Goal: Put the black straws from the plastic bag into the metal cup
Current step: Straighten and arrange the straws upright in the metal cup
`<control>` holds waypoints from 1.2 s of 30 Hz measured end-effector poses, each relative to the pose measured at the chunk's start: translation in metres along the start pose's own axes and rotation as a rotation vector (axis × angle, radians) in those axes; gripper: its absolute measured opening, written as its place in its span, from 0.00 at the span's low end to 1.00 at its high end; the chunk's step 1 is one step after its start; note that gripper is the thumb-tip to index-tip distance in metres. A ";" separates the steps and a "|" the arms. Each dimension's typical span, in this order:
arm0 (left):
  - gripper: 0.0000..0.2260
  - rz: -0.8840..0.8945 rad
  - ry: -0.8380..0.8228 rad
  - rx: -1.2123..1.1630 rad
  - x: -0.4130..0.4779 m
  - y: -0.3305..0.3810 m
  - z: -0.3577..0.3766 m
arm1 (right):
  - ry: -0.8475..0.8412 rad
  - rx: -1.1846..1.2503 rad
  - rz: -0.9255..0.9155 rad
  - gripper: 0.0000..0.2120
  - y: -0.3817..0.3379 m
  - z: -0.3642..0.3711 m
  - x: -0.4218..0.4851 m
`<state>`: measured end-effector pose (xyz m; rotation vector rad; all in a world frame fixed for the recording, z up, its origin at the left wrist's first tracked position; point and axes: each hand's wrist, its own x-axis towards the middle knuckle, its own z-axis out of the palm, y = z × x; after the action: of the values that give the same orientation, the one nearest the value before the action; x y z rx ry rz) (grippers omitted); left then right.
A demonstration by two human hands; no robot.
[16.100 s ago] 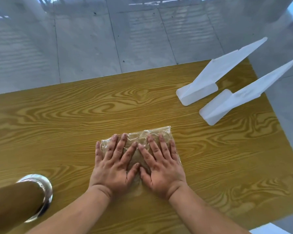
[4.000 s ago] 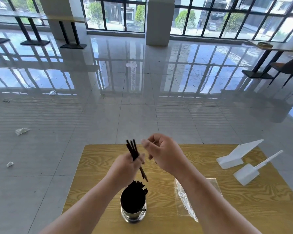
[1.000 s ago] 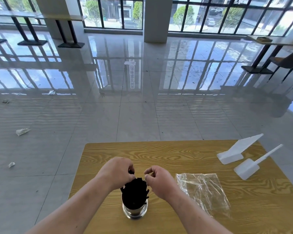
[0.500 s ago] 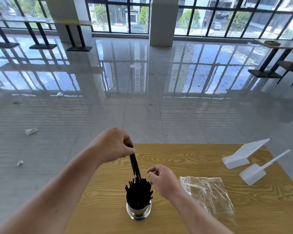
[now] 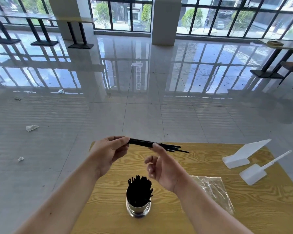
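A shiny metal cup [image 5: 138, 210] stands near the table's front, packed with upright black straws [image 5: 139, 188]. Above and behind it, my left hand [image 5: 108, 152] pinches one end of a few black straws [image 5: 166, 147] held level, pointing right. My right hand [image 5: 162, 168] is raised beside them, fingers loosely curled, with one fingertip touching the straws' middle. The clear plastic bag [image 5: 215, 190] lies flat and crumpled on the wood to the right of the cup; I cannot tell whether anything is in it.
Two white plastic scoops [image 5: 243, 154] [image 5: 257, 173] lie at the right side of the wooden table [image 5: 201, 159]. Beyond the far edge is a glossy tiled floor with bits of litter [image 5: 31, 127], other tables and large windows.
My left hand has pulled a few straws up out of the cup and turned them from upright to level. My right hand has risen from the cup's rim to touch them.
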<state>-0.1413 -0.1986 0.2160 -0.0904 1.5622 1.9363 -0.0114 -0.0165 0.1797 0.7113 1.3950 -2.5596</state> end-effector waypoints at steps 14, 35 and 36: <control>0.18 -0.292 -0.205 0.072 -0.003 -0.066 -0.013 | 0.310 -0.502 -0.288 0.18 -0.033 0.007 -0.001; 0.13 -0.082 -0.079 0.936 0.016 -0.100 -0.029 | 0.207 -1.147 -0.112 0.16 0.048 -0.014 0.014; 0.15 -0.075 -0.094 0.992 0.016 -0.102 -0.029 | 0.230 -1.132 -0.125 0.15 0.048 -0.018 0.014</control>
<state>-0.1115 -0.2090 0.1135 0.3468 2.2181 0.9167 -0.0018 -0.0274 0.1288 0.6720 2.5779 -1.3182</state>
